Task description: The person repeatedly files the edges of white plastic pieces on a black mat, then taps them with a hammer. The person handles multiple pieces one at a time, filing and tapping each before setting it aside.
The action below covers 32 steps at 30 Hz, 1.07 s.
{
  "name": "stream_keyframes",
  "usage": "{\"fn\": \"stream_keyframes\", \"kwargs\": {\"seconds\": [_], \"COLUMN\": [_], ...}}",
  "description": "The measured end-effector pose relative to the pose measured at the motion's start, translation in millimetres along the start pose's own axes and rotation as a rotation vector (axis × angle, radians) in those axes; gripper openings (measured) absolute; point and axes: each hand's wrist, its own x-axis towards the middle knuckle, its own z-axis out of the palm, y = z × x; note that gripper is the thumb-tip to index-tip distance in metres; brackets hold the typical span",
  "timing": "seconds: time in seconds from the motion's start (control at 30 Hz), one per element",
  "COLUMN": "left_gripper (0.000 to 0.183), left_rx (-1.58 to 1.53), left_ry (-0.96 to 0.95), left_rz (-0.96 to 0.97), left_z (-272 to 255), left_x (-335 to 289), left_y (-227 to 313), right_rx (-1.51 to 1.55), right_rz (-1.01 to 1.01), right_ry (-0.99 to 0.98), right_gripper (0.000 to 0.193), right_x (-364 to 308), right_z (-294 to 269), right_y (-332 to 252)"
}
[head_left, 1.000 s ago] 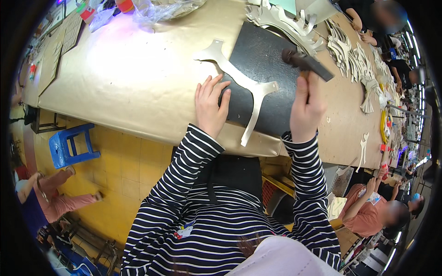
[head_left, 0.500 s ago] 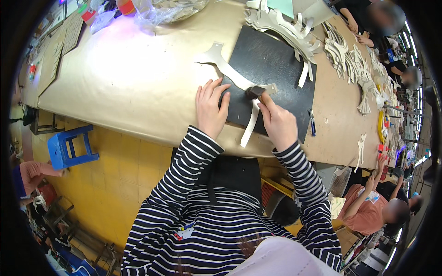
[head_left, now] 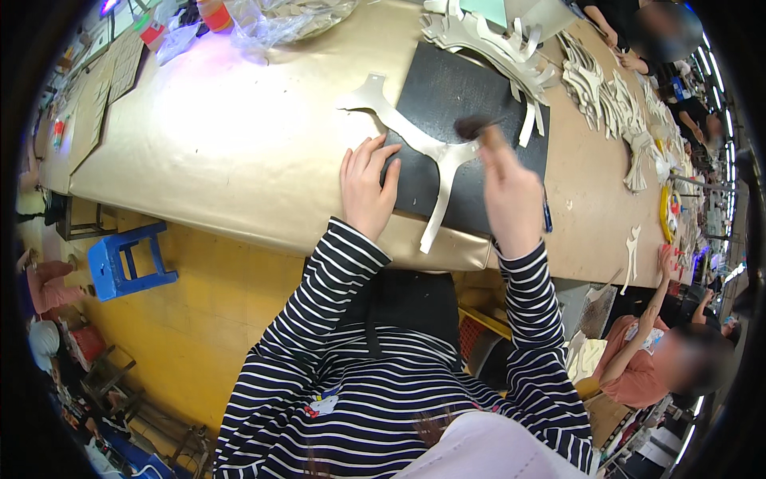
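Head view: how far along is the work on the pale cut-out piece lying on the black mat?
Done: hard to tell; shaped pieces lie piled behind the black mat. In hand: the left hand presses the pale cut-out piece flat while the right hand holds a brush at its fork. Left: more pieces lie further right.

Long tan worktable (head_left: 199, 152); yellow floor (head_left: 215, 319); blue plastic stool (head_left: 128, 259) below table edge; bright overhead glare.

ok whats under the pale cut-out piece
A black mat lies under the pale piece, on the tan table. The left hand presses beside it. The mat part beneath the piece is hidden.
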Motion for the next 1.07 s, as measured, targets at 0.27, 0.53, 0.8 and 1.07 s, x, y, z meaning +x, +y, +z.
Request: {"fn": "stream_keyframes", "kwargs": {"seconds": [0.27, 0.53, 0.8, 1.07], "left_gripper": [0.023, 0.026, 0.051, 0.051], "left_rx": [0.036, 0.03, 0.374, 0.429], "left_ry": [-0.021, 0.076, -0.412, -1.006], "left_rz": [-0.016, 0.034, 0.33, 0.41], "left_z": [1, 7, -4, -1], "left_x": [3, -1, 33, 134], "left_y": [2, -3, -3, -24], "right_rx": [-0.152, 0.097, 0.132, -0.211], "right_rz": [0.113, 0.065, 0.178, 0.638], "right_ry": [-0.145, 0.201, 0.088, 0.143], "right_gripper": [0.035, 0.03, 0.034, 0.035], "right_x": [1, -2, -7, -36], "right_z": [37, 24, 30, -18], "right_y": [-8, -1, 41, 237]}}
